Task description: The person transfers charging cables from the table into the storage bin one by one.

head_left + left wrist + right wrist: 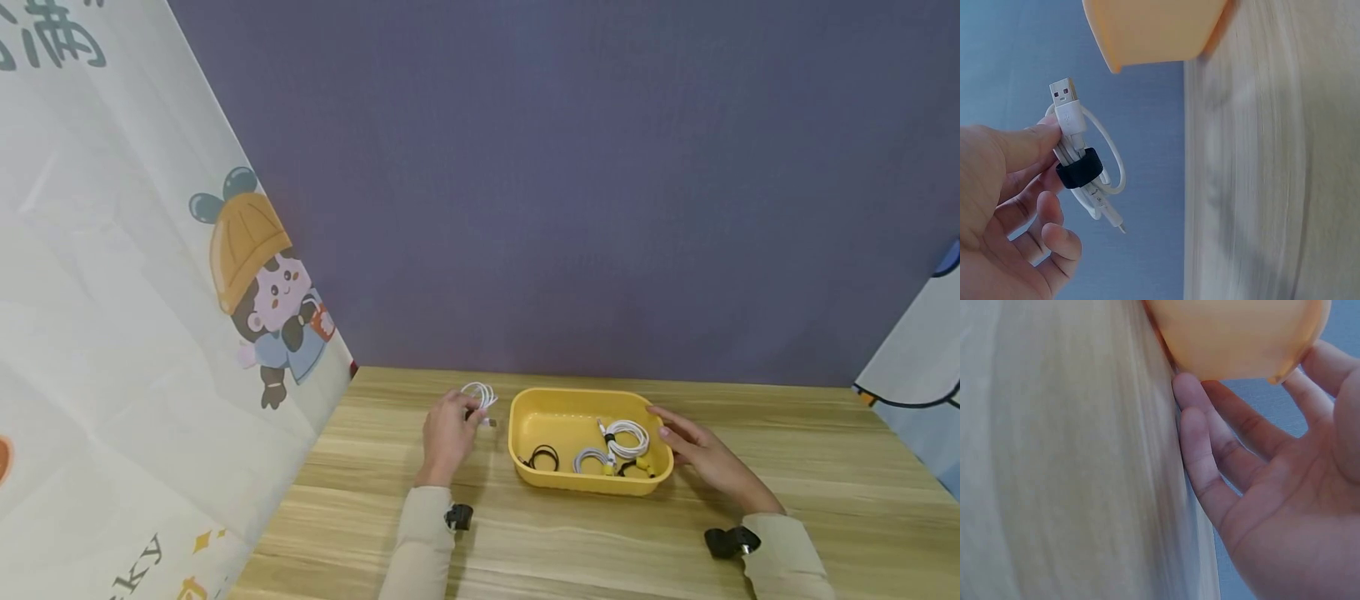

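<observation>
A coiled white USB cable (1072, 144) with a black strap round it is pinched between the thumb and fingers of my left hand (447, 433). Its USB plug points up in the left wrist view, and the other two fingers in front are loosely bent. The held cable is left of a yellow basket (573, 481). At the basket's right end, my right hand (705, 458) touches the rim with thumb and forefinger, the other fingers spread along the outer wall. Inside lie a white cable coil (628, 439), a grey cable coil (588, 457) and a thin black cable (544, 457).
A black cable with a yellow plug (643, 467) also lies in the basket, at its near right corner. Basket and hands are over a wood-grain table (555, 550). A dark blue-grey panel (570, 183) rises behind it, with a printed white sheet (112, 292) on the left.
</observation>
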Demonstrator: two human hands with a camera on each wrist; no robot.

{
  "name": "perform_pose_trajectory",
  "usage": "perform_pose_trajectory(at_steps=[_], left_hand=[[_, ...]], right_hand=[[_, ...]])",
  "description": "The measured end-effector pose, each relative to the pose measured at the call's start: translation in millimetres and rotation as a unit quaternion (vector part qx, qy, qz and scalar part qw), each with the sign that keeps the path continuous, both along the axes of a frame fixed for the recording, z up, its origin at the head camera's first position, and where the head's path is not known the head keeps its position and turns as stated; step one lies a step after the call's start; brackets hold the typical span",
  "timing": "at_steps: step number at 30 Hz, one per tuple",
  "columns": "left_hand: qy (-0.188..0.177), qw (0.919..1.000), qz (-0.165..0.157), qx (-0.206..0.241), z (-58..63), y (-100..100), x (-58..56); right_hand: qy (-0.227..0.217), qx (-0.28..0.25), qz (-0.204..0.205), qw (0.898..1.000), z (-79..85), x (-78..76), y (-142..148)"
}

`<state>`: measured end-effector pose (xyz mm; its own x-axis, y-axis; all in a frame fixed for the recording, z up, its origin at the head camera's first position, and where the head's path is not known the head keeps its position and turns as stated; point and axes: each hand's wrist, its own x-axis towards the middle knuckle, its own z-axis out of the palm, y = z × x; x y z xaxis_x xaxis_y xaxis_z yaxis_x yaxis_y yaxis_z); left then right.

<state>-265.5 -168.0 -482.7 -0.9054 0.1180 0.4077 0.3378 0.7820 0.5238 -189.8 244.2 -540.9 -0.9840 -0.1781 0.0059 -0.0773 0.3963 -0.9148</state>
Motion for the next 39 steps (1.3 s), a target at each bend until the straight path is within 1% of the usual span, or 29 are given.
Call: perform_pose_trajectory(at_steps=[11, 19, 25, 36, 39], left_hand=[[0.002, 1.0000, -0.001, -0.004, 3.5, 6, 2.8], [0.010, 0.9999, -0.012, -0.006, 6.6, 12, 6.1], [0.019, 0.9996, -0.019, -0.011, 5.6, 16, 6.0], [0.022, 0.9993, -0.030, -0.009, 6.1, 24, 8.3], [0.029, 0.9989, -0.035, -0.010, 5.4, 25, 8.8]], right_hand=[[-0.005, -0.001, 0.002, 1.000, 1.6, -0.1, 0], [-0.007, -0.005, 0.004, 1.000, 2.2, 0.2, -1], [-0.009, -0.005, 0.000, 1.000, 2.6, -0.1, -1], [-0.013, -0.005, -0.003, 1.000, 2.9, -0.2, -1], [-0.012, -0.006, -0.002, 1.000, 2.7, -0.1, 0]])
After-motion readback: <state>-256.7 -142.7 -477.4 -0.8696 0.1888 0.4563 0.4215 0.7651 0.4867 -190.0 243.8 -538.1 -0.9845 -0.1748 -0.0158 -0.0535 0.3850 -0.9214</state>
